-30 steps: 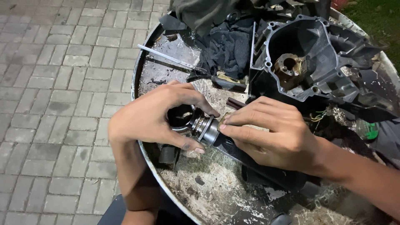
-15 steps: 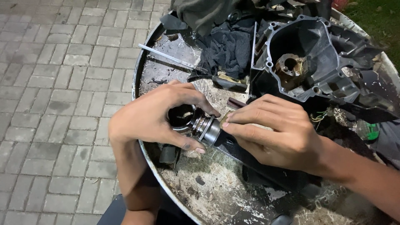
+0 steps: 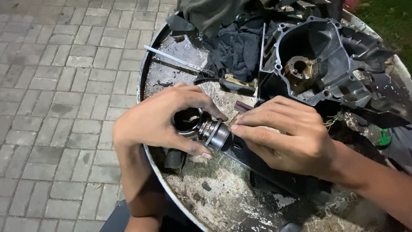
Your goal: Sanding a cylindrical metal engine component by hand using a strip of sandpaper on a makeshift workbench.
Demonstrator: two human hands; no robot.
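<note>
My left hand (image 3: pixel 159 120) curls around a dark metal cup-shaped part (image 3: pixel 187 119) joined to a shiny ringed cylinder (image 3: pixel 213 132). Thumb and fingers pinch this assembly from both sides. My right hand (image 3: pixel 285 133) grips the other end of the same cylinder with its fingertips, over a long black part (image 3: pixel 274 174) that runs toward me. Both hands work above the rusty, dirty top of a round metal drum (image 3: pixel 148 73).
A grey engine casing (image 3: pixel 317 64) with a brass-coloured hub sits at the drum's back right. Dark rags (image 3: pixel 234 49) lie behind the hands, with a long screwdriver (image 3: pixel 180 60) beside them. A small black cylinder (image 3: pixel 174 160) rests near the drum's left rim. Paving bricks (image 3: pixel 64 86) cover the ground left.
Both hands stay on the assembly with almost no shift; the fingers adjust only slightly.
</note>
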